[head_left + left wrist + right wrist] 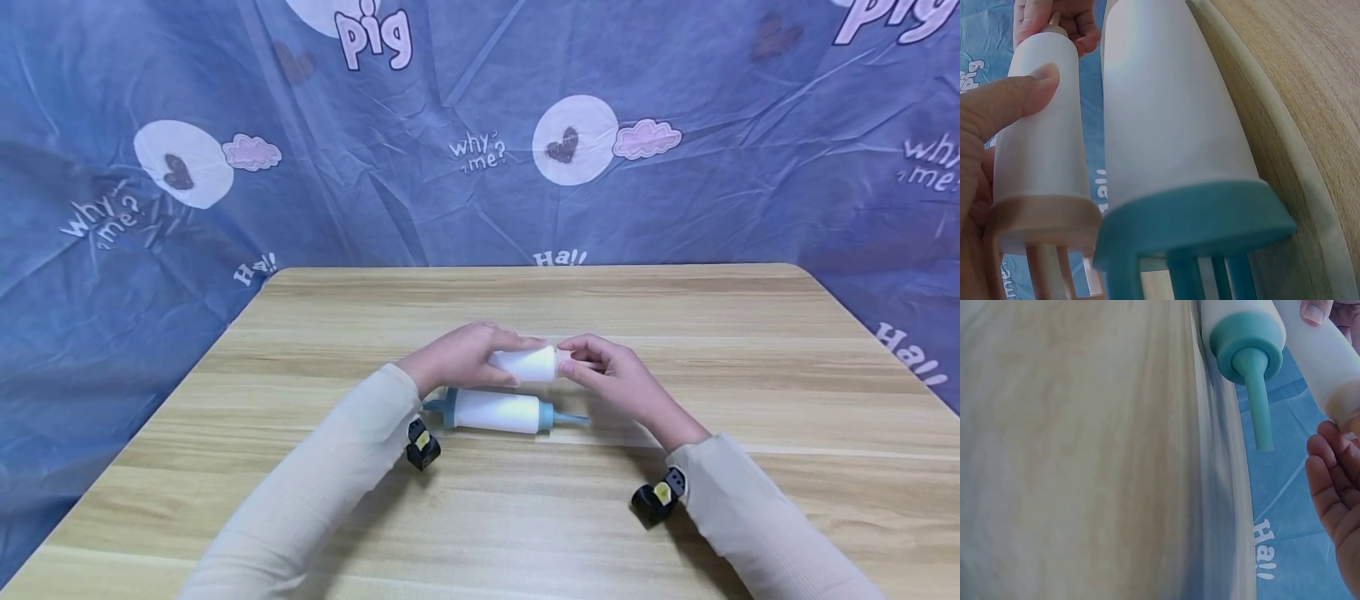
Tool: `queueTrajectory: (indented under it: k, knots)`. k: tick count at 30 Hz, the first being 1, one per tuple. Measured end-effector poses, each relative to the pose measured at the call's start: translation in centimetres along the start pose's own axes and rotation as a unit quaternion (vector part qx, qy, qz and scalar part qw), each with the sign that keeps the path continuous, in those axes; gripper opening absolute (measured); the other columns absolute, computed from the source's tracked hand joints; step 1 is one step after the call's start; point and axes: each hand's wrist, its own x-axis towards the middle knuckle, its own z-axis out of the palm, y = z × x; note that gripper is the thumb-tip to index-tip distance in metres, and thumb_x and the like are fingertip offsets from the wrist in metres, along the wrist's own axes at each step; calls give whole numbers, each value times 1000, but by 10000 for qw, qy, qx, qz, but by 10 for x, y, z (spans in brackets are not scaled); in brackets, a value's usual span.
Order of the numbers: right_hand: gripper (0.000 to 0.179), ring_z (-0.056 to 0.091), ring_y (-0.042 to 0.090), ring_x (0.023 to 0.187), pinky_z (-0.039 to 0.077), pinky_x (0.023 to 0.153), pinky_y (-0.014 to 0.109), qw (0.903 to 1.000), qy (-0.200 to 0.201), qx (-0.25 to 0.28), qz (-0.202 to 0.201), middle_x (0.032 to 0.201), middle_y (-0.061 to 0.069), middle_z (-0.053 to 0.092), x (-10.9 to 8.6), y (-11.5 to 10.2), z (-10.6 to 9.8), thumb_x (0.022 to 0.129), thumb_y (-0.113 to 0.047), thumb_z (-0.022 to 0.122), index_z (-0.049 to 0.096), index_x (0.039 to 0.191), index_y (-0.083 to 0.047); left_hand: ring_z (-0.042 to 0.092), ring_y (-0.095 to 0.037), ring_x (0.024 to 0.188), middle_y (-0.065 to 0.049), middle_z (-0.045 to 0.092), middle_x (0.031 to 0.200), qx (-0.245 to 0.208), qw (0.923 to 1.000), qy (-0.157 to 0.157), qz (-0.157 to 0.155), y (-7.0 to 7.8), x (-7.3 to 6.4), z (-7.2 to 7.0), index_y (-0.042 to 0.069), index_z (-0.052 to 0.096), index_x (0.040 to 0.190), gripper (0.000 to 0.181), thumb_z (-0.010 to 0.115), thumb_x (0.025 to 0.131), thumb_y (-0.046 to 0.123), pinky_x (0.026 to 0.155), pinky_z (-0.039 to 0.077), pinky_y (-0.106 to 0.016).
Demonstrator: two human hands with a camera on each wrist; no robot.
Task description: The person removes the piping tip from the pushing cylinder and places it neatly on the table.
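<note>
My left hand [467,357] grips a white bottle-like cylinder [534,365] with brown ends, its thumb lying along the side in the left wrist view. A brown collar [1044,215] with several prongs forms one end, and a thin brown spout [1055,19] stands at the other. Around that spout end, my right hand [611,375] pinches with thumb and fingertips. Just in front lies a similar white cylinder [497,411] with teal ends. Its teal spout [1257,400] points right in the head view, and its pronged teal collar [1194,222] is at the left.
Both cylinders are near the middle of a light wooden table [495,525]. Behind the table's far edge hangs a blue printed cloth [420,192]. Small black cameras [423,446] sit on the wrists, over beige sleeves.
</note>
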Motion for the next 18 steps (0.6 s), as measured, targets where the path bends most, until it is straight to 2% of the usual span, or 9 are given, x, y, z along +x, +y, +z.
queueTrajectory:
  k: [9, 18]
  knots:
    - [37, 62, 28, 102, 52, 83, 29, 9999, 6, 101, -105, 113, 17, 63, 1, 1, 2, 87, -21, 65, 57, 118, -2, 57, -19, 105, -3, 56, 131, -62, 10000, -25, -64, -1, -1, 0, 23, 48, 136, 59, 71, 81, 24, 89, 45, -30]
    - [38, 58, 34, 107, 49, 89, 42, 9997, 15, -116, -212, 116, 17, 60, 1, 1, 3, 84, -13, 68, 57, 119, -2, 57, -18, 106, -2, 56, 131, -62, 9999, -37, -82, -1, -2, 0, 23, 48, 136, 59, 71, 82, 24, 90, 45, -30]
